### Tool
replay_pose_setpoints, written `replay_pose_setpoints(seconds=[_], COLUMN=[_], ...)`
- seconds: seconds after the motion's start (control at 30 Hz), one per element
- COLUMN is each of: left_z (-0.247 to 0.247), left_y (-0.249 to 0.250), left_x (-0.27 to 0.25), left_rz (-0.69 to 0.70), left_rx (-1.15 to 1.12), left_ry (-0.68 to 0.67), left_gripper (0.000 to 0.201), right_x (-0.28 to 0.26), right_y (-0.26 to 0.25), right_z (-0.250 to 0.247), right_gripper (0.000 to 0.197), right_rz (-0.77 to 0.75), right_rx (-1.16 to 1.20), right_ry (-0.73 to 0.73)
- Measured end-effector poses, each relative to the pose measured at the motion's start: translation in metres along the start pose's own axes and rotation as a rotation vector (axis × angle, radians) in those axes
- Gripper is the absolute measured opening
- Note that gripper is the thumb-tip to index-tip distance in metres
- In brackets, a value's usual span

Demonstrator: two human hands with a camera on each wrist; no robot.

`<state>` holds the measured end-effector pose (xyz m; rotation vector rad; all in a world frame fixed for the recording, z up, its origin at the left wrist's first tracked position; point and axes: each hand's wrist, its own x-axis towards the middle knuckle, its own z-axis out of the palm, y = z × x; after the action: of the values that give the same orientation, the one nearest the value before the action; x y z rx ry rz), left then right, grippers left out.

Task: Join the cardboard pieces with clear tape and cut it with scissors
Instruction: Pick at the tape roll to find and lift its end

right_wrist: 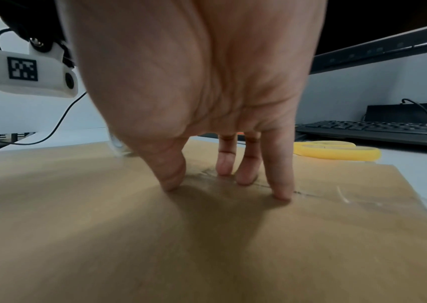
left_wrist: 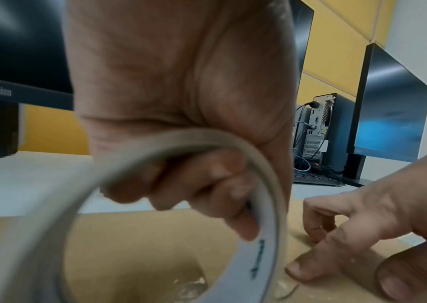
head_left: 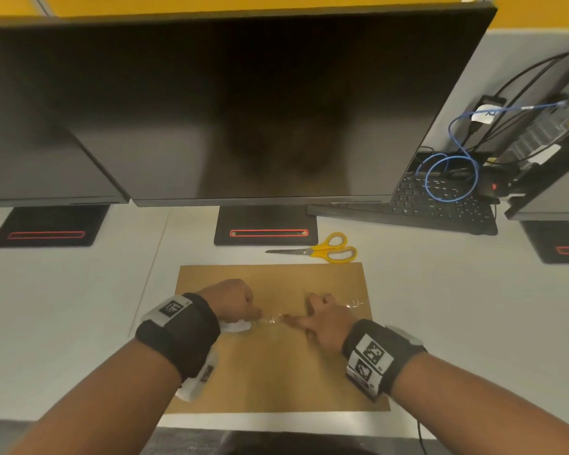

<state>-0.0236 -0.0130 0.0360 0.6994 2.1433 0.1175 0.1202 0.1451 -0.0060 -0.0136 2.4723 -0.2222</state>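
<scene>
Left hand grips the tape roll while spread right-hand fingers press tape onto cardboard; uneven tension could wrinkle it.

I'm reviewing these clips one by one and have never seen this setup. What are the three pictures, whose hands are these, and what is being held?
No machine here: a person works with bare hands, wearing a camera on the head and one on each wrist band. The big picture looks down from the head; the other two look along each hand.

On the desk lies brown cardboard, with yellow-handled scissors untouched beyond it, near the monitor stand.

The left hand grips a roll of clear tape, fingers curled through its ring. The right hand holds nothing: its straight fingers press the laid tape strip down along the seam of the cardboard.
</scene>
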Motion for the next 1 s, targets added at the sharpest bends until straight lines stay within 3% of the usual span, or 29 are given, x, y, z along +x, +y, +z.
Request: replay_pose_setpoints(seconds=[0.33, 0.53, 0.73, 1.0], left_z=[0.009, 0.012, 0.020, 0.023], left_y=[-0.013, 0.001, 0.003, -0.004], left_x=[-0.002, -0.002, 0.000, 0.007], left_rz=[-0.130, -0.166, -0.132, -0.130], left_rx=[0.096, 0.179, 0.219, 0.179], left_ry=[0.111, 0.145, 0.152, 0.081], left_gripper=[0.032, 0.032, 0.014, 0.021], right_x=[-0.001, 0.003, 0.005, 0.008], right_y=[-0.012, -0.026, -0.025, -0.023], right_z=[0.000, -0.012, -0.012, -0.012], right_gripper=[0.058, 0.082, 0.078, 0.082], right_rz=[-0.003, -0.029, -0.020, -0.049], right_rx=[-0.027, -0.086, -0.082, -0.074], right_ry=[0.060, -0.055, -0.047, -0.058])
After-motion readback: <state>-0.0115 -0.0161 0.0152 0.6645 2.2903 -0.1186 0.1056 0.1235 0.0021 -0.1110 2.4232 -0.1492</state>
